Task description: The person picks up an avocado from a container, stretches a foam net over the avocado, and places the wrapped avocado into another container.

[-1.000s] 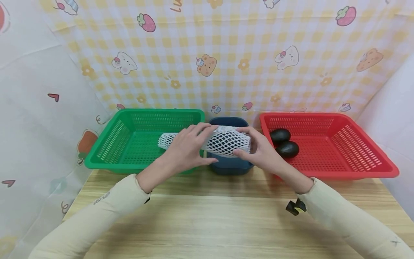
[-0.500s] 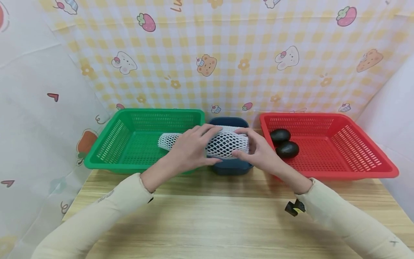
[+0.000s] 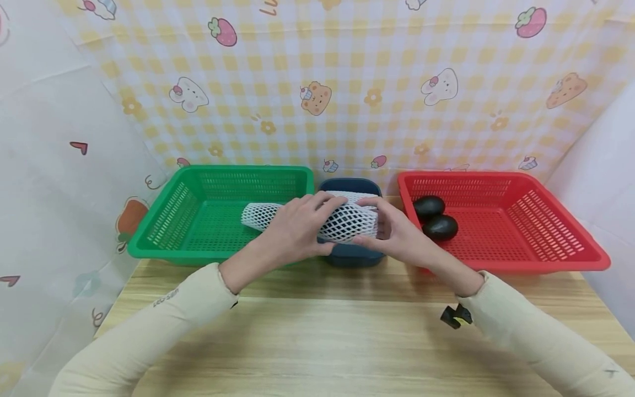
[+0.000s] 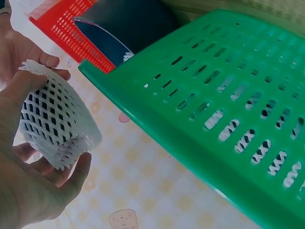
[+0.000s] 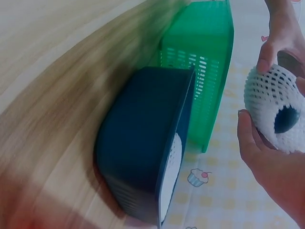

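Observation:
Both hands hold a white foam net sleeve [image 3: 350, 221] over the dark blue bin. A dark oval fruit, seemingly an avocado [image 5: 287, 119], sits inside it and shows through the sleeve's end in the right wrist view. My left hand [image 3: 296, 227] grips the sleeve's left part, fingers over the top and thumb below. At the other end, my right hand [image 3: 397, 234] pinches the net's edge between thumb and fingers. Two bare black avocados [image 3: 440, 227] lie at the left side of the red basket [image 3: 501, 266]. A net-wrapped piece [image 3: 260, 215] lies in the green basket [image 3: 173, 255], partly hidden by my left hand.
Between the two baskets stands the dark blue bin [image 3: 354, 258], with more white foam net [image 5: 172, 167] inside. All three containers stand toward the back of the wooden table [image 3: 317, 336]. A checked cloth [image 3: 367, 121] hangs behind them.
My left hand has shifted slightly right along the sleeve. The sleeve's right end and my right fingertips have come a little left, so the hands are closer together.

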`<action>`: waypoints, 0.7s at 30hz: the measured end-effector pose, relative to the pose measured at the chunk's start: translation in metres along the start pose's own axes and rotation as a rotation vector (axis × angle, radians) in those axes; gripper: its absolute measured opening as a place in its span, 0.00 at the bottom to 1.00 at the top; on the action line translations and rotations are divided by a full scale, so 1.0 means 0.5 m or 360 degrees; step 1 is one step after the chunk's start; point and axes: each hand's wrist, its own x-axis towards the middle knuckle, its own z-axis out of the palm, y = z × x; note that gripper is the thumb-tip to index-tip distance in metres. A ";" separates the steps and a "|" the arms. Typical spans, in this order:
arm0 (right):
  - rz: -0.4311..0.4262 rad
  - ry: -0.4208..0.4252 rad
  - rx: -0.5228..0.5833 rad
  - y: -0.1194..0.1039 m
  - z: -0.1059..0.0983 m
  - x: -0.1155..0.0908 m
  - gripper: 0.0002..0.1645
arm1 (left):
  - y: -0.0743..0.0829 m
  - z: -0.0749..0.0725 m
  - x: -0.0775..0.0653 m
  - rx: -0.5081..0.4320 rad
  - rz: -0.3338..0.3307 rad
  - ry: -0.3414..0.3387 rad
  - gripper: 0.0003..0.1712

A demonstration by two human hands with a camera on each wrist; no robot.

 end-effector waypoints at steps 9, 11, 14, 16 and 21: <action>-0.0004 -0.0002 -0.0133 0.001 -0.044 -0.027 0.40 | -0.025 -0.014 -0.016 -0.0005 -0.0088 -0.0045 0.45; 0.0018 0.0026 -0.0248 0.002 -0.059 -0.037 0.38 | -0.035 -0.018 -0.023 -0.0019 -0.0114 -0.0052 0.44; 0.0038 0.0076 -0.0478 0.001 -0.081 -0.054 0.35 | -0.051 -0.025 -0.035 -0.0023 -0.0145 -0.0055 0.43; 0.0048 0.0110 -0.0622 -0.001 -0.095 -0.065 0.33 | -0.062 -0.032 -0.045 -0.0017 -0.0167 -0.0054 0.43; 0.0042 0.0199 -0.0884 -0.007 -0.129 -0.097 0.29 | -0.091 -0.056 -0.069 -0.0028 -0.0249 -0.0063 0.44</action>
